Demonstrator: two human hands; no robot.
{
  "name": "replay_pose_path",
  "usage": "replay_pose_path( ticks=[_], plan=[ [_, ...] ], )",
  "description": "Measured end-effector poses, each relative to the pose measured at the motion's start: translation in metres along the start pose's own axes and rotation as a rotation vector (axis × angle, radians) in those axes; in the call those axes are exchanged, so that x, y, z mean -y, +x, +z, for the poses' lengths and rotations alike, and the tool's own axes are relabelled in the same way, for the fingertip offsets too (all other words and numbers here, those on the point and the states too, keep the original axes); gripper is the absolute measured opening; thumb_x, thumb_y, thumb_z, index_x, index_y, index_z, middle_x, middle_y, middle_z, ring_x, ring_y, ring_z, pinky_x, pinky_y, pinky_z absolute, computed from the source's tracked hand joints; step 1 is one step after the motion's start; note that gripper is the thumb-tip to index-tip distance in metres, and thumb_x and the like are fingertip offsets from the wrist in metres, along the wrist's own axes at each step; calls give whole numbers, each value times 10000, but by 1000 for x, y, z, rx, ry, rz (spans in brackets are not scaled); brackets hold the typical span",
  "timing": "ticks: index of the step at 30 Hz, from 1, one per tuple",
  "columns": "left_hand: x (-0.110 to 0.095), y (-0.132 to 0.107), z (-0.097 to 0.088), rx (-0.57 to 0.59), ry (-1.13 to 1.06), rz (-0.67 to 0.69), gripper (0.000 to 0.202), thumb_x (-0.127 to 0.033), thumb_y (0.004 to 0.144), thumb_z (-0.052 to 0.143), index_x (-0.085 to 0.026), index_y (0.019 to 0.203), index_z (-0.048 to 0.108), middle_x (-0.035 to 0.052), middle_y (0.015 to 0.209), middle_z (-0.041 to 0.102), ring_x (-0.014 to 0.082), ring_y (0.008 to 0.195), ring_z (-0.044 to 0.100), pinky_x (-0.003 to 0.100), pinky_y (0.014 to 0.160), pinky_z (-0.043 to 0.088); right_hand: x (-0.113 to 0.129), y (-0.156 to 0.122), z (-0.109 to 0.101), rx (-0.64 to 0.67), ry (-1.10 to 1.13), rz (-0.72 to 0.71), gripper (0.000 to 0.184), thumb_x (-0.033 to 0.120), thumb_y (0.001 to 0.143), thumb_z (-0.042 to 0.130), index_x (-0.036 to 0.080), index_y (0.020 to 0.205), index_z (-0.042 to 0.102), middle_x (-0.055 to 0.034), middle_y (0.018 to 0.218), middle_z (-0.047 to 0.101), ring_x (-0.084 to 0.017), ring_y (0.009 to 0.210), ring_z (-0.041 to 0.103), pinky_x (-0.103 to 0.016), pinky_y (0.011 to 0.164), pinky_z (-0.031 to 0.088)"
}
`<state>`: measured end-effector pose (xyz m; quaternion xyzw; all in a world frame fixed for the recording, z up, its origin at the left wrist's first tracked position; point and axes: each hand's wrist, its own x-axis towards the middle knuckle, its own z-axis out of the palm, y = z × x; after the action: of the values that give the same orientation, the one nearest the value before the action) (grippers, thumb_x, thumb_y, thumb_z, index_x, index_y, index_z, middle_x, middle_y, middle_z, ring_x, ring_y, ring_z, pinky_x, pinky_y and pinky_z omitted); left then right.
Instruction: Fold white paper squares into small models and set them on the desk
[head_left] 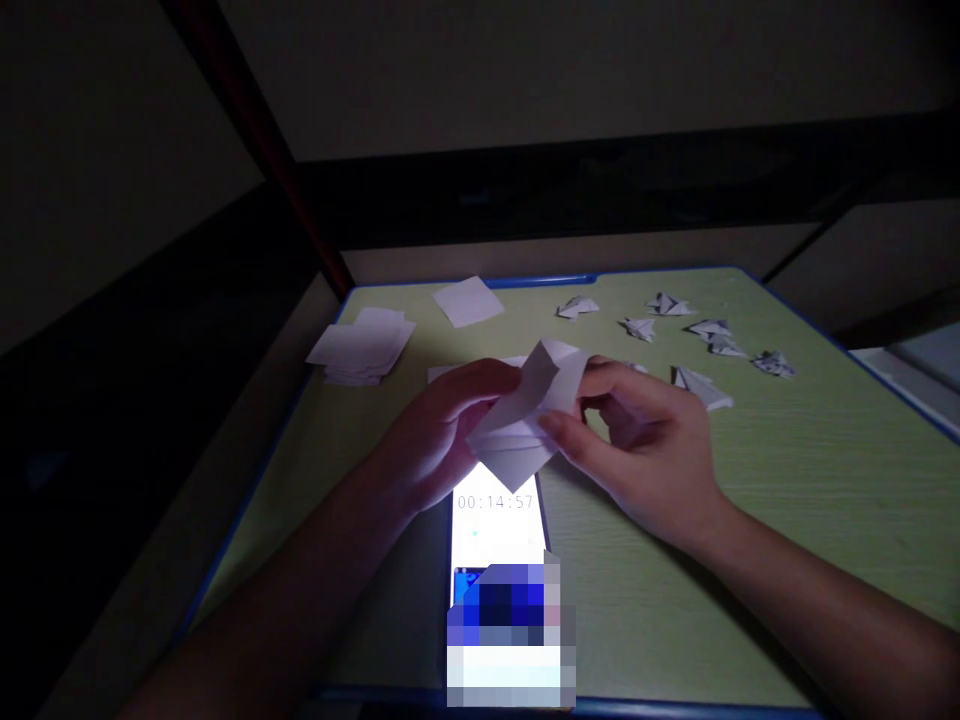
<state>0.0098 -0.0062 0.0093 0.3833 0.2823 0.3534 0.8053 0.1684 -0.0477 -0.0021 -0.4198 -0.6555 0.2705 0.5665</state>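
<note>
Over the far end of the phone (499, 530), a partly folded sheet of thin white paper (517, 445) is showing creases and upright flaps, its lowest corner pointing toward the lit screen. The left hand (457, 420) is curving around the sheet's left side, while the right hand (649, 440) is pinching its right side, thumb pressing the near face. The phone's smooth, bright display is reading "00:14:57". Beyond the phone and to its left, a stack of loose paper sheets (364, 345) is lying in uneven layers; farther beyond it, one flat square sheet (469, 302) is resting. Beyond the phone and to its right, small angular folded paper pieces (667, 304) are lying scattered on the pale green, faintly grained worktop (787, 500).
</note>
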Motion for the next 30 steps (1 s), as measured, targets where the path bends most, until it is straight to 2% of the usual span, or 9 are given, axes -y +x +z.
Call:
replay_pose_path(
  ticks=[6,11,14,17,20,24,27,30],
  plan=[
    [1,-1,0,-70,-1,-44,141,-298,685,676,-164,727,690,22,699,643,144,616,566,263,564,436,3,-1,0,14,-113,-144,107,148,735,674,216,724,591,26,616,561,-126,558,508,-296,528,402],
    [1,0,-1,-44,-37,-47,123,-284,668,693,-165,695,684,7,671,632,128,591,553,243,547,438,5,-1,1,10,-160,-164,124,127,713,681,209,701,588,24,620,580,-119,547,518,-282,519,402],
    [1,2,-1,-24,-31,-56,143,-307,697,678,-166,677,668,9,659,628,129,588,554,240,546,441,4,2,-1,-44,-67,-71,103,145,727,673,214,714,597,25,619,584,-119,555,523,-271,513,410],
    [1,2,0,2,7,-71,142,-307,715,659,-166,728,672,16,681,638,133,604,568,241,559,443,2,8,-5,-98,72,63,40,222,794,637,216,834,632,2,699,613,-124,598,547,-266,521,437],
    [2,1,2,14,86,-67,140,-294,734,635,-162,768,667,28,705,652,138,614,575,242,557,431,-1,12,-10,-86,132,97,178,201,802,615,223,977,645,-7,799,634,-124,654,578,-267,575,475],
    [5,1,4,13,119,-58,119,-276,752,635,-160,766,659,8,694,628,113,596,542,224,535,408,-2,12,-10,15,78,150,64,182,750,665,196,812,673,-2,723,652,-126,621,585,-260,550,472],
    [6,1,5,-20,108,-34,94,-229,730,652,-151,682,627,-29,612,558,74,532,474,200,510,371,-2,11,-8,4,64,168,33,186,716,693,186,732,665,8,651,641,-119,569,562,-250,508,443],
    [4,0,8,-22,127,-13,107,-243,724,653,-144,689,632,-26,619,562,76,546,475,199,520,360,-1,11,-8,-28,53,181,49,197,714,698,185,692,656,13,619,629,-116,548,549,-252,499,435]
  ],
)
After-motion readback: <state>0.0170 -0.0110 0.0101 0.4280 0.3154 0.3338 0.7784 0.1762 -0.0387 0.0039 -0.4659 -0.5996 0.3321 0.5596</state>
